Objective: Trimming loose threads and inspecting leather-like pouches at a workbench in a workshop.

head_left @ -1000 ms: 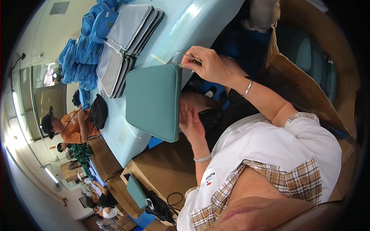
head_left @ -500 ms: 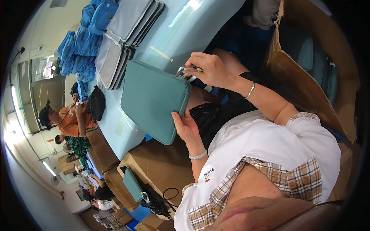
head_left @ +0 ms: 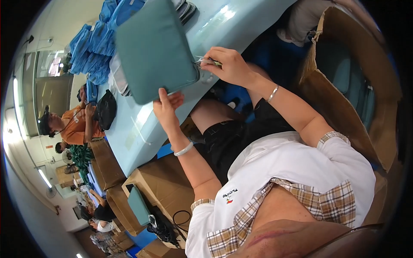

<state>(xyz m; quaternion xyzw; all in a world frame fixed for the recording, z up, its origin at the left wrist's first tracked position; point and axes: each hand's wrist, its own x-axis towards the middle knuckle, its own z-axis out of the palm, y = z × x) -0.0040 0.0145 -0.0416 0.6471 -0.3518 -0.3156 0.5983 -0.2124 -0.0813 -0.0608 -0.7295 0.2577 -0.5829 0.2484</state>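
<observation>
The teal case (head_left: pixel 155 51) is at the upper middle of the frame, tilted and held up before the pale blue desk (head_left: pixel 129 142); whether it touches the desk cannot be told. The left hand (head_left: pixel 167 107) is at its lower edge, the thumb on the near face and the other fingers partly behind, gripping it. The right hand (head_left: pixel 228 66) is right of the case with its fingers closed around small snips (head_left: pixel 211 61), their tips at the case's right corner; whether those fingers also pinch the case there cannot be told. Beyond the case, at the upper left, blue bags (head_left: pixel 90 53) lie piled, with grey pieces (head_left: pixel 118 75) half hidden behind the case. At the far left a co-worker in orange (head_left: pixel 74 124) sits near a black bag (head_left: pixel 105 109) on the desk. At the right of the frame stands an open carton (head_left: pixel 340 124) with more teal cases (head_left: pixel 357 86) inside. At the lower left a small teal case (head_left: pixel 137 204) lies on a brown box (head_left: pixel 165 178), beside a black bundle (head_left: pixel 161 230) and a looped cable (head_left: pixel 181 213).
</observation>
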